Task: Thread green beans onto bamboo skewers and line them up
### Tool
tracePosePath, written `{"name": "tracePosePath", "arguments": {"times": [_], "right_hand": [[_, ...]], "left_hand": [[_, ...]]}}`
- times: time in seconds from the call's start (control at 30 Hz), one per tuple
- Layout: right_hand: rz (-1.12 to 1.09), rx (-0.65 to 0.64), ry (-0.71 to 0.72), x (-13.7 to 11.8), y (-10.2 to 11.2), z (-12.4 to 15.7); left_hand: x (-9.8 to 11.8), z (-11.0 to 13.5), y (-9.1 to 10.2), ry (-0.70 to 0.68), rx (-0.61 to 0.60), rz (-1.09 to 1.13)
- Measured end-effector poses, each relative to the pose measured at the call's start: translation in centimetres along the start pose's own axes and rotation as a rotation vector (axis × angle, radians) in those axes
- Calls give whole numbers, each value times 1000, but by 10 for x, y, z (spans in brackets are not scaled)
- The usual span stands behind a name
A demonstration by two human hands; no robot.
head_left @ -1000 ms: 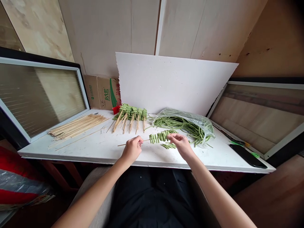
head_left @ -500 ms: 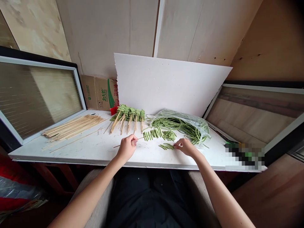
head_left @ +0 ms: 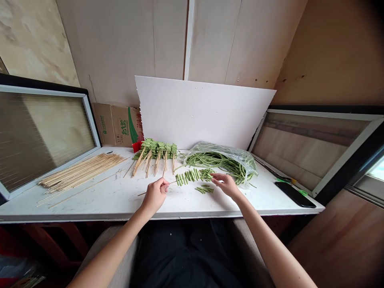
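Observation:
My left hand [head_left: 156, 195] is closed around a thin wooden skewer [head_left: 172, 183] whose near end sticks out to the left. Several cut long bean pieces [head_left: 187, 177] are threaded across the skewer side by side. At the skewer's far end, my right hand [head_left: 225, 185] pinches a bean piece, partly hidden by the fingers. A heap of cut bean pieces [head_left: 205, 173] lies just behind this spot. Several loose bean pieces [head_left: 204, 189] lie on the white table [head_left: 180, 206] below the skewer.
Bare skewers [head_left: 85, 168] lie in a bundle at left. Filled bean skewers [head_left: 156, 149] are stacked behind, by a cardboard box [head_left: 117, 124]. A clear plastic bag [head_left: 240, 154] of long beans [head_left: 222, 160] lies back right. A black phone [head_left: 295, 195] rests at right.
My right hand has moved from the loose bean pieces up to the far end of the skewer. My left hand still holds the skewer. The whole view has shifted slightly.

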State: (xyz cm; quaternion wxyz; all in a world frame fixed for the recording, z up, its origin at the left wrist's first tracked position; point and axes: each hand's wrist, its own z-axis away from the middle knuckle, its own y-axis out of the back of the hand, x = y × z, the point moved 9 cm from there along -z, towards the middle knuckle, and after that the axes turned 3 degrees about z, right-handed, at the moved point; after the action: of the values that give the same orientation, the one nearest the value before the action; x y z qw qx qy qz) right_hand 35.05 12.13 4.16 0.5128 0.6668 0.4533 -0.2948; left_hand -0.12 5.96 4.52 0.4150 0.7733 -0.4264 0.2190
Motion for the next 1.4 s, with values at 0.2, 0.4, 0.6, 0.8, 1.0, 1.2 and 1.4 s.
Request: {"name": "tracePosePath", "arguments": {"times": [0.2, 0.4, 0.6, 0.8, 1.0, 1.2, 1.4], "right_hand": [[-522, -135, -96, -17, -40, 10], [-669, -102, -138, -23, -48, 14], [-738, -63, -158, -23, -51, 16], [-766, -77, -172, -22, -56, 17], [-782, -87, -168, -22, -59, 19], [-764, -83, -164, -24, -59, 19], [-759, -87, -171, -24, -59, 20]], "left_hand": [[7, 3, -4, -15, -13, 3], [9, 4, -6, -35, -19, 0], [11, 5, -6, -37, -25, -12], [11, 6, -5, -25, -25, -26], [11, 5, -3, -22, -13, -22], [9, 6, -5, -22, -19, -27], [6, 6, -6, -14, -21, -25]]}}
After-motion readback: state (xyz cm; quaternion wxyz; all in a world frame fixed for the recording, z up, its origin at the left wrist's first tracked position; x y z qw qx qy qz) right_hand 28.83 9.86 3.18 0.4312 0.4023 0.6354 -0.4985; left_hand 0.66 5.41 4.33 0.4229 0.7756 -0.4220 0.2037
